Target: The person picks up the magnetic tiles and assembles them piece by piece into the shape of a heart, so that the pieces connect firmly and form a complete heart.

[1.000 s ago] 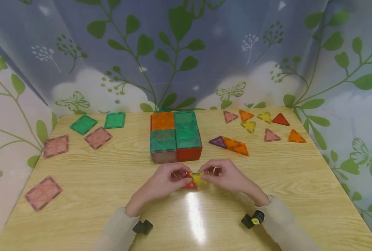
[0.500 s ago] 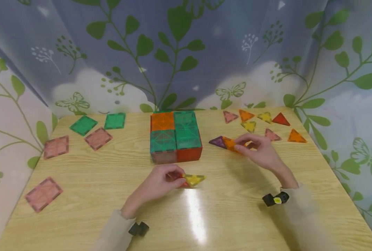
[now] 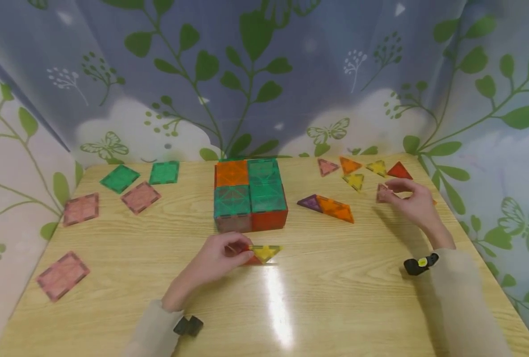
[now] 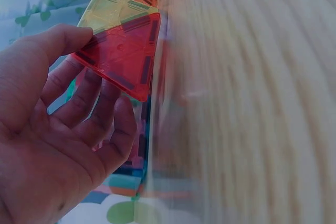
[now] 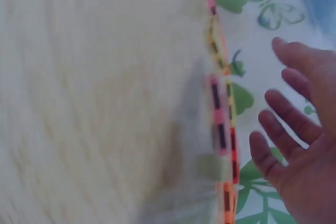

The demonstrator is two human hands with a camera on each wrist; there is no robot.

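My left hand pinches a red triangular magnetic tile between thumb and fingers, just in front of the block of tiles. Edge to edge with it, a yellow triangular tile sticks out to the right. My right hand reaches over a pink triangular tile at the right of the table. Its fingers are spread and relaxed in the right wrist view, with nothing between them. In the head view the fingertips overlap the pink tile, and the hand partly covers an orange triangle behind it.
A box-like block of green, orange and red tiles stands at centre back. Right of it lies a joined purple and orange strip. Several loose triangles, among them a red one, lie back right. Pink and green squares lie left.
My right hand has left the yellow tile and moved right, past the purple and orange strip, to the pink triangle. My left hand has shifted slightly left with the joined red and yellow tiles.
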